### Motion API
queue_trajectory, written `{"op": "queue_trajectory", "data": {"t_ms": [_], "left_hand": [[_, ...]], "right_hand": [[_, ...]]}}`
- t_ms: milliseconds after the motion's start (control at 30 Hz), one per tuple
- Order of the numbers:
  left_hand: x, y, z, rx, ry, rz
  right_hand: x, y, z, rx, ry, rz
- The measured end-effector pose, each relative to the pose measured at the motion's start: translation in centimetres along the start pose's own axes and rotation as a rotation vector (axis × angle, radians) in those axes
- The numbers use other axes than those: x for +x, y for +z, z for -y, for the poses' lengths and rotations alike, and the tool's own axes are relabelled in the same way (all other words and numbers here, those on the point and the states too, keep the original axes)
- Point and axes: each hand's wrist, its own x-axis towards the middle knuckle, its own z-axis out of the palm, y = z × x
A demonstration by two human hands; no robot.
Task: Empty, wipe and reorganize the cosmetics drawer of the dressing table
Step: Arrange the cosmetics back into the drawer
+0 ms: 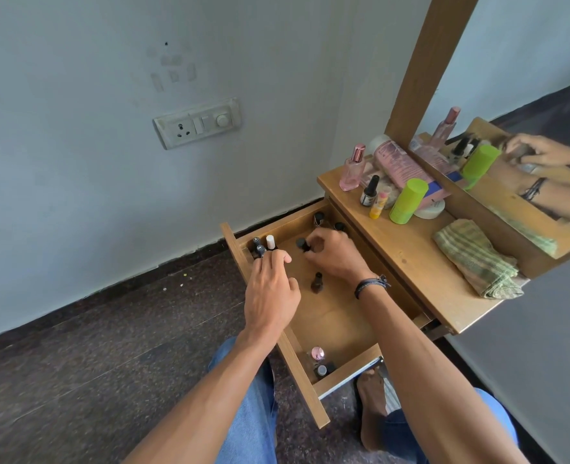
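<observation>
Right grip (333, 256) pinching a black-capped bottle (301, 243) in the drawer (330, 318); left grip (271, 293) on corner bottles (262, 246), closure unclear.

a pale blue-grey wall (76, 162) carries a white switch plate (197, 123) — a socket at its left, switches in the middle, a round dial at its right. above it cling scraps of clear tape (173, 70) and one small dark hole (166, 43). a black skirting strip (116, 291) meets a dark speckled stone floor (76, 363) with pale crumbs (184, 274) on it.
</observation>
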Motion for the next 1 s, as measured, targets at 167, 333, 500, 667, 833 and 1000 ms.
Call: {"op": "queue_trajectory", "data": {"t_ms": [167,333,500,667,833,1000], "left_hand": [[0.1,0.0,0.1,0.013,0.001,0.009],[0.1,0.2,0.2,0.018,0.008,0.013],[0.1,0.3,0.4,0.033,0.017,0.016],[0.1,0.1,0.2,0.046,0.012,0.029],[0.1,0.1,0.1,0.062,0.013,0.038],[0.4,-0.1,-0.3,0.084,0.033,0.079]], "right_hand": [[-0.4,1.0,-0.4,0.073,0.080,-0.286],[-0.9,2.6,-1.0,0.167,0.179,-0.328],[-0.9,3.1,-1.5,0.196,0.244,-0.301],[-1.1,3.3,-2.2,0.244,0.335,-0.263],[-1.8,3.1,-2.9,0.250,0.447,-0.263],[-2.7,2.5,-2.7,0.293,0.469,-0.272]]}}
